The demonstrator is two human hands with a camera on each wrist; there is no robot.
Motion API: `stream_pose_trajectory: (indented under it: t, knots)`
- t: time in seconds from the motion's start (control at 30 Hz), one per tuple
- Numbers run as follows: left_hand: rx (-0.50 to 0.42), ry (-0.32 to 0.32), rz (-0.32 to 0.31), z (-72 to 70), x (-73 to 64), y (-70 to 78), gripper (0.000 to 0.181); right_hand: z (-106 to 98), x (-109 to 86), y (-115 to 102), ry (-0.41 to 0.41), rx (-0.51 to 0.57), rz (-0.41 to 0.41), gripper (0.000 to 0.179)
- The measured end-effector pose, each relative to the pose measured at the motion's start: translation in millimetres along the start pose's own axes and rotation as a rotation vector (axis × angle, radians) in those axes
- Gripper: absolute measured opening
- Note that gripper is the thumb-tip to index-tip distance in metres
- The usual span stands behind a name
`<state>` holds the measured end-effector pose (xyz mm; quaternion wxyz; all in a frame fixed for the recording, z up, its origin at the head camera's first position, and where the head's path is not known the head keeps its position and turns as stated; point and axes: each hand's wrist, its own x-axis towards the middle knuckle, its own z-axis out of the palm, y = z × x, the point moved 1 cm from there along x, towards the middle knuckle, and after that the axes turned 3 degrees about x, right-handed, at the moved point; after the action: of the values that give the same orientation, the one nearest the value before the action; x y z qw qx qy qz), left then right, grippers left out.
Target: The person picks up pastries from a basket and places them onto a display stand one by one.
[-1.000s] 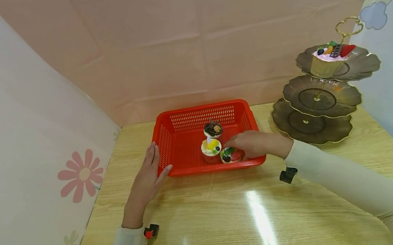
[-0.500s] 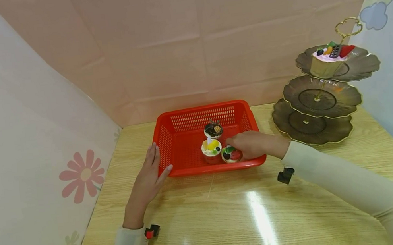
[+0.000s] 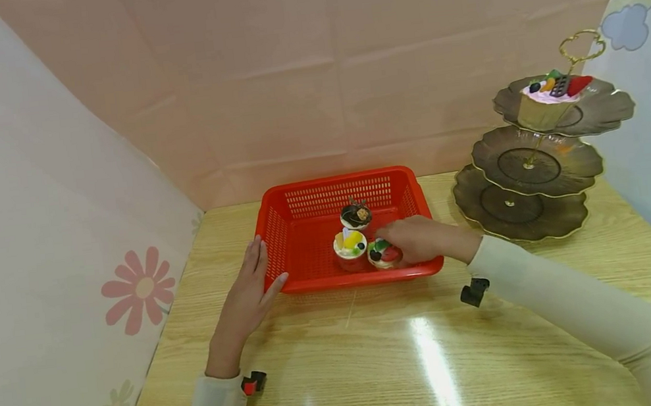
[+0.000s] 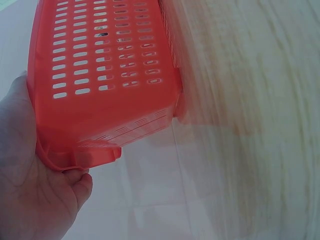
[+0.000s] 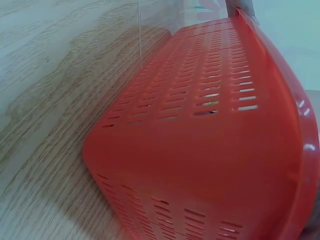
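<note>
A red plastic basket [image 3: 306, 248] stands on the wooden table with three toy cupcakes inside. My left hand [image 3: 246, 297] rests against its left end, fingers laid along the rim and thumb at the front corner. In the left wrist view that hand [image 4: 35, 190] touches the rim. Reaching over the right end, my right hand [image 3: 415, 238] grips the strawberry-topped cupcake [image 3: 380, 257]; its fingertips are hidden. Touching or close beside it is a yellow-topped cupcake [image 3: 350, 246] in a red cup. A chocolate-topped cupcake [image 3: 356, 215] sits behind. The right wrist view shows mostly the basket's outside wall [image 5: 190, 150].
A three-tier cake stand [image 3: 513, 203] with dark scalloped plates stands to the right of the basket. Its top plate bears a fruit-topped cupcake [image 3: 545, 110]. A pink backdrop [image 3: 267, 103] hangs behind the wooden table [image 3: 365, 357].
The strawberry-topped cupcake has shifted and tilted slightly under my right hand. My left hand stays against the basket. The head view has moved a touch.
</note>
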<state>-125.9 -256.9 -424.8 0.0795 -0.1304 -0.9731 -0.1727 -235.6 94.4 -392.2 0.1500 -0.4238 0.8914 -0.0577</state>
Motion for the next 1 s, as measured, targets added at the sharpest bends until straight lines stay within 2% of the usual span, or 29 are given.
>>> stream_pose_trajectory:
  t: [0.4,1.0]
  knots:
    - [0.000,-0.019,-0.016,-1.3,0.0,1.4,0.085,-1.1,-1.2,-1.2,0.071,0.084,0.014,0.054]
    - [-0.007,-0.016,-0.015,-1.9,-0.6,3.0,0.085,6.7,2.5,-0.6,0.034,-0.060,0.057,0.047]
